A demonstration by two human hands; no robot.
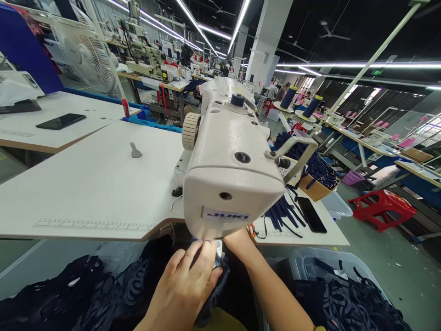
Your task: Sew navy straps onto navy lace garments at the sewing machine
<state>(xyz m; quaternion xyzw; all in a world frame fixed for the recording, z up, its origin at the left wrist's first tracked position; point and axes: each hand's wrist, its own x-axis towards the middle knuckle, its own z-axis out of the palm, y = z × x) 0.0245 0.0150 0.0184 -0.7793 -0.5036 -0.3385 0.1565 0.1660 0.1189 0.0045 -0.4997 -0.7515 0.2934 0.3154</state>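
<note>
A white JUKI sewing machine point(234, 179) fills the middle of the view, its head end toward me. My left hand point(191, 276) is just below the head, fingers bent and closed on a dark navy piece of fabric point(217, 287) that hangs toward my lap. My right hand point(237, 242) reaches in under the head from the right; its fingers are hidden behind the machine. The needle area and the fabric's edge there are hidden too.
Navy garments point(103, 289) lie in a clear bin at lower left, more in a plastic bin point(299, 262) at lower right. Right of the machine are navy strips point(280, 214), a phone point(312, 215) and orange-handled snips point(251, 231). A red stool point(382, 209) stands beyond.
</note>
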